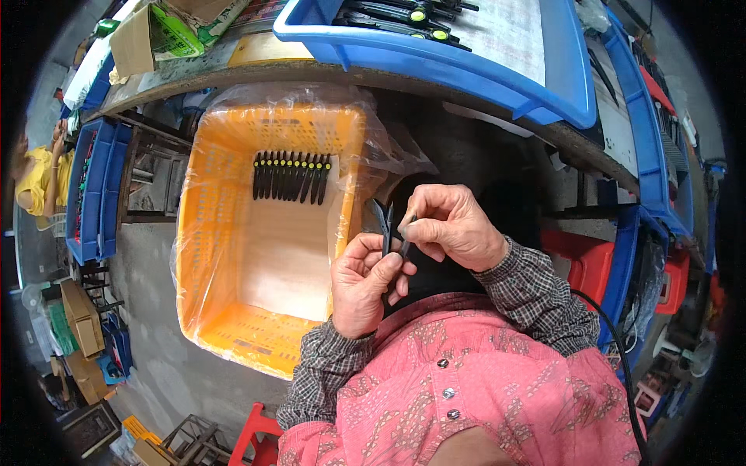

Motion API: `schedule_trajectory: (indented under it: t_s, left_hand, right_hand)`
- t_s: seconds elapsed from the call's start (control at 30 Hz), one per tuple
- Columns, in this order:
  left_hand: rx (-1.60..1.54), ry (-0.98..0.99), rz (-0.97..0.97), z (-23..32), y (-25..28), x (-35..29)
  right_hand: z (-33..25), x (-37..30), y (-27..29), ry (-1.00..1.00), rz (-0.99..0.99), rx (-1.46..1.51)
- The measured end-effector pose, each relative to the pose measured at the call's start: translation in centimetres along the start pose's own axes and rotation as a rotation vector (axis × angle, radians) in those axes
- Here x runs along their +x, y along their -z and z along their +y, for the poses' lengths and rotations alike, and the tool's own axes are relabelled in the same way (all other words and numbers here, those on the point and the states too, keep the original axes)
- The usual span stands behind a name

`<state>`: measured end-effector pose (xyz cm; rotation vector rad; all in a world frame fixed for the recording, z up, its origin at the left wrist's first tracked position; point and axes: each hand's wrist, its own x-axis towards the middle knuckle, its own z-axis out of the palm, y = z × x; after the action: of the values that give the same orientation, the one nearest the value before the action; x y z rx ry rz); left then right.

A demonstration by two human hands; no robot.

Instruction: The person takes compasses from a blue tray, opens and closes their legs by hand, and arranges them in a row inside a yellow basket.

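Observation:
My left hand point(364, 281) is closed around a slim black two-pronged tool point(386, 233), its prongs spread in a narrow V pointing away from me. Just to the right, my right hand point(454, 225) pinches a thin dark piece point(406, 244) between thumb and fingers, close beside the tool. Whether the piece is part of the tool I cannot tell. At my left, an orange plastic crate point(203, 256) lined with clear film holds a row of several slim black tools point(291, 177) with yellow-green dots. They lie side by side on a pale sheet at the crate's far end.
On the bench point(256, 74) ahead stands a blue tray point(435, 70) with more black tools point(404, 15). Further blue trays point(99, 194) are at the left and right. Red stools point(583, 260) stand low at the right and near left. A person in yellow point(40, 179) is far left.

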<state>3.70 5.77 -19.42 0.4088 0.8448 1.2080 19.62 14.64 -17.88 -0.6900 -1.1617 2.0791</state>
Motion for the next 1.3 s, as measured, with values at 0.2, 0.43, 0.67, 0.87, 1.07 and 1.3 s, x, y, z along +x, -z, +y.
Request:
schedule_trajectory:
  t_s: [0.2,0.43,0.67,0.87,1.07,1.3]
  left_hand:
    - [0.017,-0.021,0.060,-0.3,-0.2,0.0]
    - [0.023,-0.059,0.097,-0.6,-0.5,0.2]
    - [-0.011,-0.026,0.063,-0.5,-0.3,0.0]
    - [0.018,-0.031,0.109,-0.7,-0.4,0.0]
    - [0.065,-0.068,0.127,-0.7,-0.6,0.1]
    - [0.018,-0.044,0.093,-0.6,-0.1,0.1]
  right_hand:
    - [0.1,-0.1,-0.6,-0.019,0.089,-0.019]
    - [0.3,0.0,-1.4,0.027,0.204,-0.099]
    - [0.5,0.0,-0.5,-0.007,0.084,-0.008]
    - [0.7,0.0,-0.7,-0.019,0.136,-0.020]
    - [1.5,0.2,-1.3,0.088,0.243,-0.095]
    - [0.6,0.3,-1.0,-0.053,0.176,-0.051]
